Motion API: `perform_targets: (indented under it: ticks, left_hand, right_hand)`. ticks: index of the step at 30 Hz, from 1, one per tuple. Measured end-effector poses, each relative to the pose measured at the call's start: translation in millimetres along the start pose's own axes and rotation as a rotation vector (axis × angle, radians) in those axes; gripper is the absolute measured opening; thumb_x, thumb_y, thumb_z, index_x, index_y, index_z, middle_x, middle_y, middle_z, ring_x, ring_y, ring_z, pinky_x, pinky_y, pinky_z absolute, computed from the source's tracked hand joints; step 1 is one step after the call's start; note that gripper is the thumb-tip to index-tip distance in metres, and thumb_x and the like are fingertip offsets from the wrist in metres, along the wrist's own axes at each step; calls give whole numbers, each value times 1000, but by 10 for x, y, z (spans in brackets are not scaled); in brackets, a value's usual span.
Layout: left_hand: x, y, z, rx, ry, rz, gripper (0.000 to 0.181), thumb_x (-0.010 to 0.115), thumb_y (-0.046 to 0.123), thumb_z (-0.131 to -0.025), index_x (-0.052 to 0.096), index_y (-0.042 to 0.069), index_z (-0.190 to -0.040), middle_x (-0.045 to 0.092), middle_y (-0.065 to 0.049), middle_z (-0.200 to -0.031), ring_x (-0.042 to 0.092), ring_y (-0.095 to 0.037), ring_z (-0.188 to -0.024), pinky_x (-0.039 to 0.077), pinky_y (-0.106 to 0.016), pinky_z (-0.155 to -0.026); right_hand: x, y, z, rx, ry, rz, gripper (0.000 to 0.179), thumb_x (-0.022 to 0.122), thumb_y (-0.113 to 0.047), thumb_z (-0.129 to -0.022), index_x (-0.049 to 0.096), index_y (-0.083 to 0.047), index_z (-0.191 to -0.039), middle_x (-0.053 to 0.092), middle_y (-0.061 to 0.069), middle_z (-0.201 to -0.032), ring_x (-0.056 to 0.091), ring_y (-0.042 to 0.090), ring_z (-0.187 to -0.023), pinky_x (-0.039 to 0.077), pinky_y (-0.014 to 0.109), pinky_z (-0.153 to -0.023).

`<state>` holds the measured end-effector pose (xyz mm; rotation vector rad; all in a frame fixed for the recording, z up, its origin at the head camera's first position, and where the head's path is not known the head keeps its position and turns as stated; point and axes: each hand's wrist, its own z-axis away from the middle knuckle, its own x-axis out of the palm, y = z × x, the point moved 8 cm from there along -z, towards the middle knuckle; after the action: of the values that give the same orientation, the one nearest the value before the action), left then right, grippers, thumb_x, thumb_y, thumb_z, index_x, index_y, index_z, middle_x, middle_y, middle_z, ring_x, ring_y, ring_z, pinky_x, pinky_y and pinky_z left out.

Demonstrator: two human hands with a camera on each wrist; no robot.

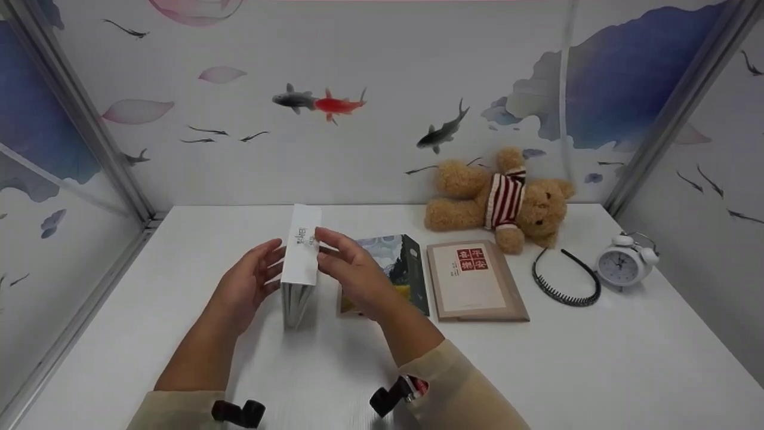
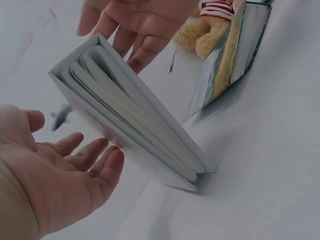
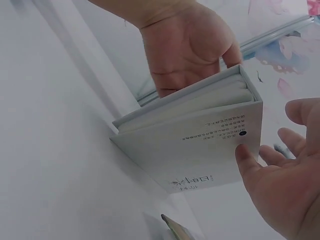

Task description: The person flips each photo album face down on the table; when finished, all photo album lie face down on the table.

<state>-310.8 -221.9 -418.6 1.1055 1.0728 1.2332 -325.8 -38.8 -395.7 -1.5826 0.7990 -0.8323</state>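
Note:
A white hardcover book point(image 1: 301, 254) stands on the table with its spine facing up and its pages facing down. Pages fan slightly between its covers in the left wrist view. On the book's left side my left hand point(image 1: 242, 289) has relaxed, spread fingers beside the cover; whether they touch it is unclear. My right hand point(image 1: 358, 275) is at the other cover, fingertips near the spine's edge. In the right wrist view a fingertip of the right hand point(image 3: 282, 185) rests against the printed cover point(image 3: 200, 145). Neither hand curls round the book.
Right of the book lie a dark-edged picture book point(image 1: 416, 272) and a tan book with red characters point(image 1: 477, 286). Behind them a teddy bear point(image 1: 504, 200) lies on its side. A black headband point(image 1: 564, 292) and a white alarm clock point(image 1: 624, 263) are farther right on the white table point(image 1: 567, 370).

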Motion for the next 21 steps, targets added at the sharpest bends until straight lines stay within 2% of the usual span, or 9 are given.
perform_targets:
  ticks: [4, 8, 14, 21]
  left_hand:
    - [-60, -214, -60, -129, 20, -18, 63, 31, 54, -114, 33, 22, -169, 39, -5, -174, 42, -29, -159, 38, -45, -131]
    - [-96, -318, -94, -173, 24, -7, 63, 33, 53, -114, 33, 22, -169, 39, -8, -174, 43, -31, -158, 40, -45, -130]
    - [-137, -377, -98, -198, 10, 0, 64, 33, 51, -114, 29, 21, -171, 34, -11, -176, 39, -32, -161, 37, -46, -131]
    - [-154, -369, -97, -168, -17, 26, 65, 30, 47, -115, 26, 16, -171, 34, -17, -175, 40, -34, -161, 36, -47, -132]
  right_hand:
    - [-65, 2, -12, 13, 28, 17, 51, 56, -23, -112, 47, -20, -162, 47, -5, -169, 45, 20, -158, 41, 44, -129]
    - [-101, 14, -11, 34, 48, 32, 48, 56, -25, -112, 50, -21, -160, 50, -5, -166, 45, 18, -157, 41, 42, -129]
    - [-119, 12, -5, 37, 45, 33, 49, 52, -25, -113, 48, -18, -162, 47, -5, -169, 42, 18, -160, 38, 42, -130]
    - [-183, 90, -13, 100, 58, 39, 50, 52, -30, -113, 48, -20, -162, 45, -7, -170, 44, 20, -159, 35, 46, -133]
